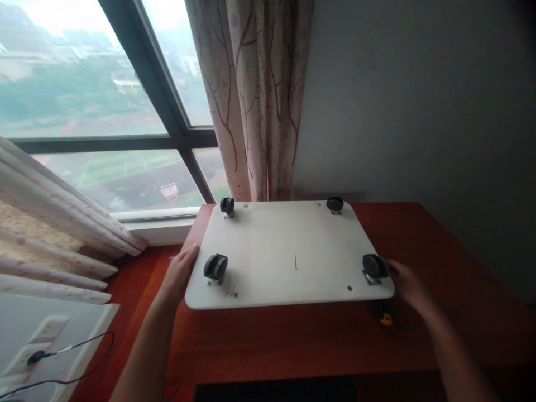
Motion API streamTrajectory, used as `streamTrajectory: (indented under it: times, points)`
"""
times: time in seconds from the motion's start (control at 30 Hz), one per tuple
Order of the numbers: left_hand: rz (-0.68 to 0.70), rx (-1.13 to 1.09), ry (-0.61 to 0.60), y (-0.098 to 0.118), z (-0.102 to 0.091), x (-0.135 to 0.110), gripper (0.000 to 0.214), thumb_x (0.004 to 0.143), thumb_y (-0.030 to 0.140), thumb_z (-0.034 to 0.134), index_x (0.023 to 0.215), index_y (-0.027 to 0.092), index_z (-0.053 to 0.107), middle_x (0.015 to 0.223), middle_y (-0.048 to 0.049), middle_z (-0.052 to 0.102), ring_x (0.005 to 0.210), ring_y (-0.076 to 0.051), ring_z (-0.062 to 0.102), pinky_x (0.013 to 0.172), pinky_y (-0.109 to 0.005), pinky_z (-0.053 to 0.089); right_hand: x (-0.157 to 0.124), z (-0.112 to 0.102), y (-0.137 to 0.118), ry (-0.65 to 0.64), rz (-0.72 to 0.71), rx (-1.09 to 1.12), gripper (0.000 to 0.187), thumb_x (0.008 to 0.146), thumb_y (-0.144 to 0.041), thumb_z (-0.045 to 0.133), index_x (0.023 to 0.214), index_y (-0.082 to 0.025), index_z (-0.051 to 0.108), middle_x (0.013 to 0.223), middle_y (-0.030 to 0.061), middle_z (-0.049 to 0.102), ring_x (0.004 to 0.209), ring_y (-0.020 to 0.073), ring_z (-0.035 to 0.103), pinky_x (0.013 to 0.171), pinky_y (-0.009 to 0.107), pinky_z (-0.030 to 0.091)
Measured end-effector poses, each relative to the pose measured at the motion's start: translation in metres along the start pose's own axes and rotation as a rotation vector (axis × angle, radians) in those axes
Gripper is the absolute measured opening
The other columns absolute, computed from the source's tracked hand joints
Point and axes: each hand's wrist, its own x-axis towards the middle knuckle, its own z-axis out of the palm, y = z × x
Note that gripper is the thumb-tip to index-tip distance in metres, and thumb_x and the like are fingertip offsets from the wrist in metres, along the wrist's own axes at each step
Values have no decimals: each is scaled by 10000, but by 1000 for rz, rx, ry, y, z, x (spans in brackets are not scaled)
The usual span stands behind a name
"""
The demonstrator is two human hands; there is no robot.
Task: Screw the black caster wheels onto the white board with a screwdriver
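A white rounded board [276, 245] is over the wooden table, its caster side facing up. Black casters stand near its corners, among them a near-left caster [215, 267] and a near-right caster [374, 266]. My left hand [183, 267] grips the board's left edge, fingers partly hidden beneath. At the right edge, by the near-right caster, my right hand [405, 282] holds the board, its fingertips out of sight. Screws and short dark pen marks show on the white surface. A black and yellow object [384, 318] pokes out below the near-right corner, mostly hidden.
The reddish-brown table [293, 346] reaches to the grey wall [397, 111]. Behind its left side are a window [104, 100] and a patterned curtain [263, 100]. At lower left, a black cable [100, 357] hangs from a wall socket [50, 329].
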Motion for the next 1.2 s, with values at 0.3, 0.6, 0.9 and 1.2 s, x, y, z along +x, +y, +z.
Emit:
streamTrajectory:
  times: [0.3,0.6,0.9,1.2]
  points:
    - [-50,-23,-130,16,4,18,525,683,581,763,896,106,693,595,-16,648,570,-194,623,482,-249,445,29,-3,-33,-17,53,298,442,825,-553,624,1002,-174,766,1037,104,777,996,277,712,808,344,561]
    - [-93,-62,-333,21,-3,29,452,660,427,858,939,97,723,622,-29,679,587,-187,644,484,-227,470,33,-7,-79,-337,14,454,542,696,-549,821,1026,-126,738,961,102,775,812,235,721,676,304,558]
    - [55,-55,-242,41,-28,20,467,614,443,900,957,159,757,813,-64,763,697,-216,705,600,-272,576,26,-18,-85,-233,-143,495,536,635,-557,868,984,-171,739,988,95,778,878,269,733,745,352,600]
    - [364,50,-2,45,-48,3,297,586,377,888,741,175,737,635,-7,695,513,-131,593,476,-217,486,5,-43,-87,155,-257,228,352,680,-514,814,830,-212,716,786,68,750,749,267,720,626,346,579]
